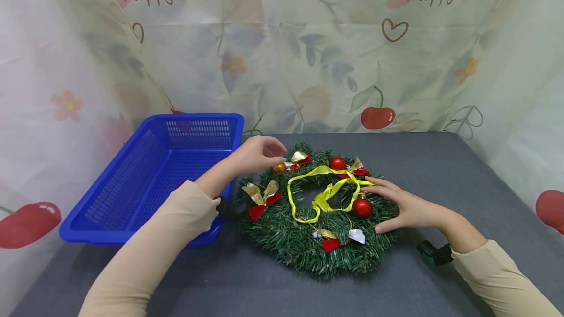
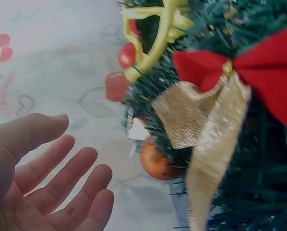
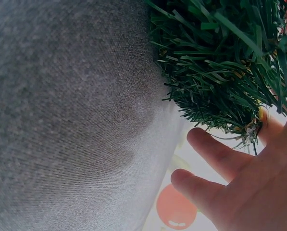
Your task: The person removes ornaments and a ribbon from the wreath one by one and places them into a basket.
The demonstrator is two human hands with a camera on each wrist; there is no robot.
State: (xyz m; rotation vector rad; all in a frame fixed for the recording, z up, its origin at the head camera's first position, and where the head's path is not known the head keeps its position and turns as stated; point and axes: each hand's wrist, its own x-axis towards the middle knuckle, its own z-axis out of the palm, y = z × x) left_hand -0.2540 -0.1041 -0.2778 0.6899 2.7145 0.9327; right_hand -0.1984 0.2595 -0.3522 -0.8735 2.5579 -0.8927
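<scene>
A green wreath (image 1: 282, 238) lies on the table with red and gold bows, red baubles and an orange bauble (image 2: 157, 161) on it. Loops of yellow ribbon (image 1: 293, 194) lie across its middle. My left hand (image 1: 257, 153) is over the wreath's far left part, beside the orange bauble. Its fingers are loosely bent, and the left wrist view shows nothing in the palm. On the right side, my right hand (image 1: 410, 207) spreads its fingers over the wreath's edge, the fingertips by the end of the yellow ribbon. Greenery partly hides these fingers in the right wrist view.
A blue plastic basket (image 1: 99, 199) stands left of the wreath, its near right part behind my left forearm. A small red thing inside is mostly hidden by the sleeve. The grey table (image 1: 423, 160) meets a patterned curtain (image 1: 282, 62) behind and at both sides.
</scene>
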